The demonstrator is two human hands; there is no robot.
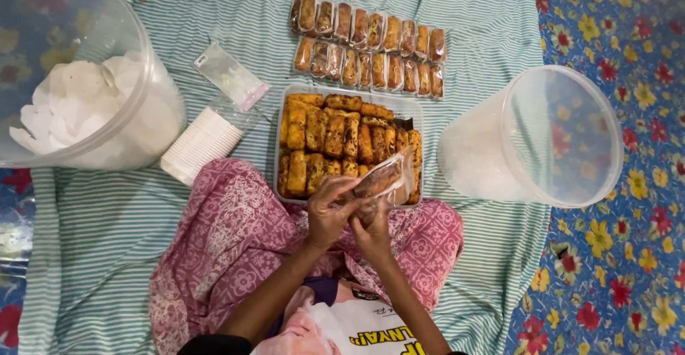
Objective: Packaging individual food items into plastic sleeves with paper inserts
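The clear bagged snack stick (385,178) lies slanted, its long axis running from the hands up and to the right, above the near edge of the tray of sticks (285,141). The left hand (330,212) pinches its lower end with curled fingers, while the right hand (372,232) (partly hidden behind it) closes on the bag's underside, wrists meeting over the lap.

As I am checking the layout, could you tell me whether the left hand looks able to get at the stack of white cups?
Probably yes, once freed. The stack of cups lies uncovered on the cloth beside the person's left knee. However, the left hand and right hand are both holding a clear bag with a pastry inside.
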